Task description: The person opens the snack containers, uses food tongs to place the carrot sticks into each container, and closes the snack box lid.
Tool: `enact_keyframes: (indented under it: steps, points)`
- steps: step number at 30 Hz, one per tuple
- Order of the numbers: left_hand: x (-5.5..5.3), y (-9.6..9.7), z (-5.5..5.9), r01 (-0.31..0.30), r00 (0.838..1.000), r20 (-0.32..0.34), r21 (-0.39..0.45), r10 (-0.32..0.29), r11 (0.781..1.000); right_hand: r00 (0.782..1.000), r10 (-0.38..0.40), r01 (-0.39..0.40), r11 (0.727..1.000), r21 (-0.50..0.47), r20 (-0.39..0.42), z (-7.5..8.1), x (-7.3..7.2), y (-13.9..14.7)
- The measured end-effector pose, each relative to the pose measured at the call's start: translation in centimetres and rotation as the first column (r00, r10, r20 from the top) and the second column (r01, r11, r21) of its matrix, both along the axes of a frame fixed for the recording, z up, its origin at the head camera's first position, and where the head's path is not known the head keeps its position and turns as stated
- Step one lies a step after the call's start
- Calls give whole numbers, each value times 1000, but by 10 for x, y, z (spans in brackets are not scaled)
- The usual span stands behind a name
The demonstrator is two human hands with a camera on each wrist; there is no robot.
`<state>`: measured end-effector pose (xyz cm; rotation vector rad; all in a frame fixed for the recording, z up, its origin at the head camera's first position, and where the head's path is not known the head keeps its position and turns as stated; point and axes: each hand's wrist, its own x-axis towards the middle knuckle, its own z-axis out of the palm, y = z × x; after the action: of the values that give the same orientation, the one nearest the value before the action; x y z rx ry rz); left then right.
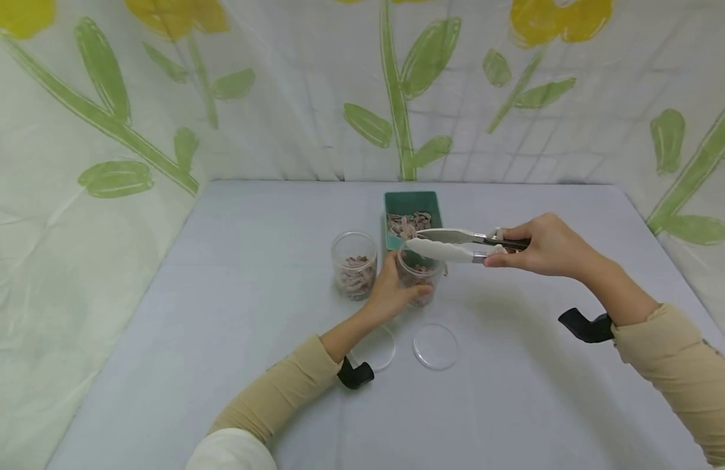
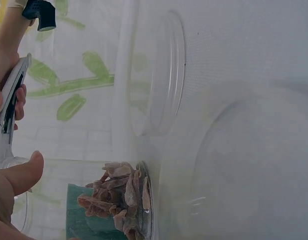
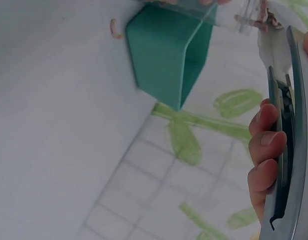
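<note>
My left hand [image 1: 390,290] grips a clear round jar [image 1: 424,297], thumb on its near side; brownish dried strips lie at the bottom. Over the jar's mouth, my right hand [image 1: 547,247] holds kitchen tongs [image 1: 451,249] with white tips. Several strips [image 1: 407,228] are at the tips of the tongs, just above the rim. Behind the jar is a green rectangular box [image 1: 413,198] with more strips in it. In the right wrist view the fingers [image 3: 266,142] curl round the metal handles, and the green box [image 3: 158,55] shows from its side.
A second clear jar [image 1: 354,267], partly filled with strips, stands left of the held one. Two clear round lids lie nearer the front: one lid [image 1: 435,346] on the right, another lid [image 1: 392,339] beside the left forearm. A loose strip [image 3: 115,29] lies on the table.
</note>
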<state>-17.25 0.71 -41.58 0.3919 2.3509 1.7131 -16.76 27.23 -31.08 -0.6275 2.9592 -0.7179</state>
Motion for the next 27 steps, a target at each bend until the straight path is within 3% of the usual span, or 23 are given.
enact_keyframes:
  steps: [6, 13, 19, 23, 27]
  points:
    - [0, -1, 1, 11, 1000, 4, 0, -11, 1000, 1000, 14, -12, 997, 73, -27, -1, 1, 3]
    - [-1, -2, 1, 24, 1000, 10, -3, -24, 1000, 998, -55, 55, 994, 90, -4, 11, -3, 11]
    - [0, -3, 2, 26, 1000, 3, -3, -26, 1000, 992, -114, 123, 965, 230, -56, 31, -24, 11]
    - [0, -3, 1, 22, 1000, -4, -10, -22, 1000, 993, -62, 101, 894, 437, -103, 47, -49, -2]
    - [1, -3, -1, 29, 1000, -12, -1, -29, 1000, 997, 31, 26, 739, 674, -72, 63, -76, -29]
